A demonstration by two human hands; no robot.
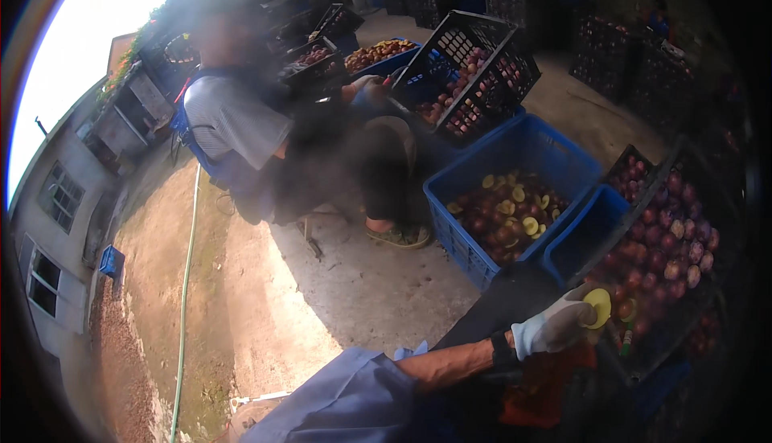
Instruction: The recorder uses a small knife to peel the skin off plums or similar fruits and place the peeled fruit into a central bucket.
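One plum half point(597, 309), cut face outward, likely for inspection, sits in your left hand's point(555, 326) curled fingers near the black crate's point(615, 242) lower-left corner; your right hand's state I cannot tell.

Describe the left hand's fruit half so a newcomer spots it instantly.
Find the large blue crate right of centre, then the gloved left hand toward its lower right. It holds the fruit half, cut face round and yellow; unlike the yellow pieces inside the crate, it is gripped.
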